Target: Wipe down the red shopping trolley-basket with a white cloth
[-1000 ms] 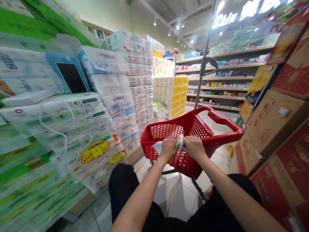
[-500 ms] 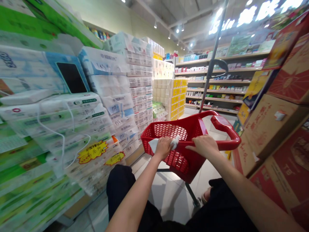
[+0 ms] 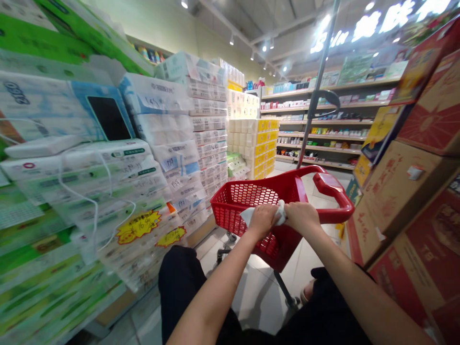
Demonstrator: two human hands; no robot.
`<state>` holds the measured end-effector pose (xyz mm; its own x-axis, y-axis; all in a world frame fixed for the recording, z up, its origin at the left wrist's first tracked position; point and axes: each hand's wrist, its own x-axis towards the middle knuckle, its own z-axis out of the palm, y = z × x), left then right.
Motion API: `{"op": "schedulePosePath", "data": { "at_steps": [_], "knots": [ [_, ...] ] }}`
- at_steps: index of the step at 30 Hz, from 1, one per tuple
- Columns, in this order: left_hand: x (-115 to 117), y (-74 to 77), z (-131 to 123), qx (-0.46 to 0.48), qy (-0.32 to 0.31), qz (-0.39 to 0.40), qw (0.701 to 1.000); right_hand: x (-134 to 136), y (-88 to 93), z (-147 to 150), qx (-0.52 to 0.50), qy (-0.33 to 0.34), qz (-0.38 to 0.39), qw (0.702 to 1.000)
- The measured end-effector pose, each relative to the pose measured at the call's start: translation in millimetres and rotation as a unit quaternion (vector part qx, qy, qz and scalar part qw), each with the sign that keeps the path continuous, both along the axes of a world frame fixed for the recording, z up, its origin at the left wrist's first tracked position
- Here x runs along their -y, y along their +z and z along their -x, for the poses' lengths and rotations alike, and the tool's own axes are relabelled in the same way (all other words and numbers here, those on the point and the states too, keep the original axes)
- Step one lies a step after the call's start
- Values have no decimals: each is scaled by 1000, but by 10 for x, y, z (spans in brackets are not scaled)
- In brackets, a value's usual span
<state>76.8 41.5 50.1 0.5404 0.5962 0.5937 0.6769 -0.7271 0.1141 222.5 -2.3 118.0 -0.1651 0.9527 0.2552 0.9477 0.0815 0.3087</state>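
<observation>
A red plastic shopping cart (image 3: pixel 287 249) with a holed basket stands in front of my knees. My left hand (image 3: pixel 264 220) is closed around a white cloth (image 3: pixel 246 216) and presses it on the basket's near rim. One end of the cloth sticks out left of the fingers, and a bunched part shows between my two hands. Close beside it, my right hand (image 3: pixel 302 216) is wrapped over the same rim, its thumb side by the bunched cloth. Whether the right fingers also pinch the cloth is hidden. The cart's red handle (image 3: pixel 334 194) curves out to the right.
Stacks of packaged tissue (image 3: pixel 168 139) rise on the left, with a phone (image 3: pixel 109 118) and a white cable lying against them. Cardboard boxes (image 3: pixel 398 191) are piled on the right. A metal pole (image 3: pixel 316 91) rises behind the cart; stocked shelves (image 3: pixel 323 122) stand farther back.
My left hand has slid right along the rim with the cloth, up close to my right hand. The right hand has stayed on the rim, and the cart has barely shifted.
</observation>
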Motion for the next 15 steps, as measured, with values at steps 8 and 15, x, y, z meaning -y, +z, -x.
{"op": "schedulePosePath", "data": {
  "at_steps": [8, 15],
  "knots": [
    [-129, -102, 504, -23, 37, 22, 999, 41, -30, -248, 20, 79, -64, 995],
    [-232, -238, 1090, -54, 111, 19, 992, -4, -62, -418, 21, 120, -88, 989]
  ]
}}
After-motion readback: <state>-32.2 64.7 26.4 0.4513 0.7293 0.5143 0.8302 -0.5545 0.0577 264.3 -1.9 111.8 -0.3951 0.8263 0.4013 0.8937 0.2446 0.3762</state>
